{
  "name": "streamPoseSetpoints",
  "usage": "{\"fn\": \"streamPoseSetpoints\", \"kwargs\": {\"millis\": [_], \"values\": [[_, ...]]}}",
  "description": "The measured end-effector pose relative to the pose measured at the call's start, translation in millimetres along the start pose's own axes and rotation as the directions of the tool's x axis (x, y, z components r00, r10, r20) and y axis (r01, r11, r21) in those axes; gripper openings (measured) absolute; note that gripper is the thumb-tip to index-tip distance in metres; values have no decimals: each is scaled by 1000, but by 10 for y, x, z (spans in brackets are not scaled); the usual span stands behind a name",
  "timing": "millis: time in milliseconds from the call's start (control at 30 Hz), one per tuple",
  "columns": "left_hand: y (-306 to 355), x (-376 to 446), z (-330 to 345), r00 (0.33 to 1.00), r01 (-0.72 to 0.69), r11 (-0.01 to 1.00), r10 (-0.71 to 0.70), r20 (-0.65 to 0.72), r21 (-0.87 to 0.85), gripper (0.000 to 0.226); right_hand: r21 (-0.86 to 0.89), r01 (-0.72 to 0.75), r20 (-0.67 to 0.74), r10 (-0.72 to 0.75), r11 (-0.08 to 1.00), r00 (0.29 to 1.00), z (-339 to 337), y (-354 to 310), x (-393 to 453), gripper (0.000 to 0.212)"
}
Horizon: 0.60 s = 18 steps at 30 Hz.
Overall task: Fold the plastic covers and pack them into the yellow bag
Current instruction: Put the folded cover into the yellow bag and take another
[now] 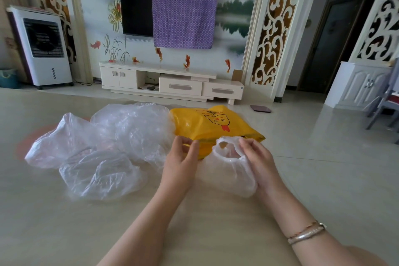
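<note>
- left hand (182, 158) pinches the yellow bag (212, 128) at its near edge, mid-table (43, 222).
- right hand (258, 155) grips a clear plastic cover (228, 170) (crumpled) beside the bag.
- more plastic covers (112, 142) heap to the left.

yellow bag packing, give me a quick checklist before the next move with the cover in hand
1. Right hand pinches the rim of the small clear plastic cover: ok.
2. Left hand has hold of the printed yellow plastic bag at its near edge: ok.
3. Bag mouth open wide enough to take a cover: cannot tell.
4. Held cover folded flat: not ok, it looks puffed and rounded.
5. Loose crumpled clear plastic covers on the table at left folded: not ok.
6. Bag already holding covers: cannot tell.
</note>
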<state>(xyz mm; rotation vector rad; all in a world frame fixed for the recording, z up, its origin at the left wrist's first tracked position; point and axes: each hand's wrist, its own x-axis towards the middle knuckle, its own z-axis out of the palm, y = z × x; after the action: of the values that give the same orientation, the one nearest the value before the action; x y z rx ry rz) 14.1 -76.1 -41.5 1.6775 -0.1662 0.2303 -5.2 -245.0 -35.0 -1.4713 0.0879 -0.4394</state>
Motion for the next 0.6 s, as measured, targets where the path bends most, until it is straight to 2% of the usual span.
{"fn": "streamPoseSetpoints", "kwargs": {"millis": [67, 100, 167, 200, 267, 333, 400, 500, 600], "values": [[53, 48, -20, 978, 197, 969, -184, 96, -148, 27, 32, -7, 171, 2, 999, 985, 20, -55, -61, 18], [64, 71, -29, 944, 312, 929, -278, 179, -199, 38, 40, -10, 236, 0, 999, 972, 22, -76, -90, 16], [51, 69, -60, 864, 443, 880, -368, 343, -171, 56, 30, -3, 314, -7, 1000, 949, 34, -87, -124, 14], [14, 56, -80, 838, 450, 881, -361, 410, -144, 58, 8, 4, 315, -6, 1000, 949, 50, -85, -125, 16], [-22, 28, -111, 831, 388, 910, -275, 484, -149, 37, -25, 4, 241, 2, 1000, 971, 53, -58, -89, 22], [-22, 24, -123, 869, 337, 916, -213, 447, -219, 17, -90, 6, 173, 10, 996, 985, 17, -49, -49, 28], [-42, 66, -131, 909, 307, 888, -167, 382, -342, 9, -257, 28, 189, 22, 966, 982, -26, -21, -18, 38], [-65, 106, -162, 936, 256, 832, -85, 342, -492, 22, -416, 44, 193, 41, 908, 980, -15, 24, -5, 51], [-26, 103, -192, 944, 232, 808, -54, 325, -541, 33, -517, 52, 157, 35, 854, 987, 1, 114, 23, 81]]}}
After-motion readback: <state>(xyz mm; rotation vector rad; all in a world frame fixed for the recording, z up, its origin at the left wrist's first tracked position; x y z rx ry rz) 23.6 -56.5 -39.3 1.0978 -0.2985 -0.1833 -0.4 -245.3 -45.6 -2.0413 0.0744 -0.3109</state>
